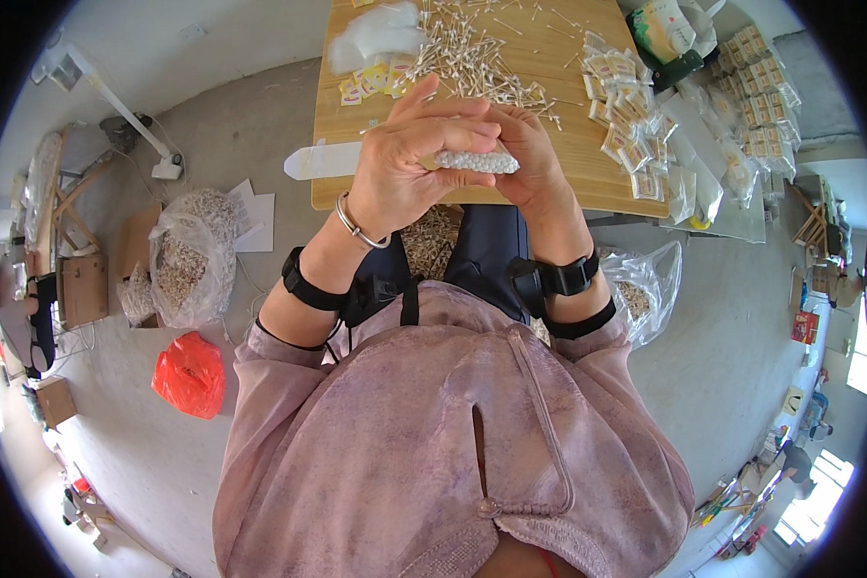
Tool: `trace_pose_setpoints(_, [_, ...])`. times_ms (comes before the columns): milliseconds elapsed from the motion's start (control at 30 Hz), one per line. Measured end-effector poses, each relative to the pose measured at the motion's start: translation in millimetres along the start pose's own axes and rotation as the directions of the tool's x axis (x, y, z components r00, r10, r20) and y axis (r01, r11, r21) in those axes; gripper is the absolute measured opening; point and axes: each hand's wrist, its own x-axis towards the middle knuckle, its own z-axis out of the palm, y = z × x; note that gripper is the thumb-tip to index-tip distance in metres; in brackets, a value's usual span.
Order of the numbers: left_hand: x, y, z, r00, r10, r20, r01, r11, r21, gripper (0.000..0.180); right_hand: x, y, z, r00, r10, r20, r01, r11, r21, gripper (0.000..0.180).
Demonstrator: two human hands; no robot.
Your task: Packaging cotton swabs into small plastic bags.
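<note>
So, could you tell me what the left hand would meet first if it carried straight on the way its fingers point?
Probably the loose pile of cotton swabs on the wooden table; the left hand points up-right over the held bundle, though depth is unclear.

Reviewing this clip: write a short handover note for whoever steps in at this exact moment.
Left hand and right hand: both closed around a small clear packet of white-tipped cotton swabs, held above the near edge of the wooden table.
On the table: loose pile of cotton swabs at centre, filled small packets stacked to the right, small yellow paper slips to the left.
Done: many packets filled.
Left: the loose pile remains large.
</note>
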Motion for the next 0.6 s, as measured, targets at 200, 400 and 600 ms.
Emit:
trace_pose_setpoints(200, [-1,-3,-3,0.997,-0.04,0.064,0.044,0.998,-0.055,0.031,-6,-6,8,1.0,0.025,-0.018,-0.025,1.0,0.008,0.017])
trace_pose_setpoints(400, [8,10,0,0.993,-0.116,0.039,0.116,0.993,-0.019,0.027,3,4,-8,0.997,-0.008,0.073,0.004,0.998,0.055,0.019])
trace_pose_setpoints(600, [1,-1,4,0.999,-0.028,0.037,0.026,0.998,0.053,0.026,-2,2,-1,0.994,-0.012,0.109,0.01,1.0,0.027,0.019])
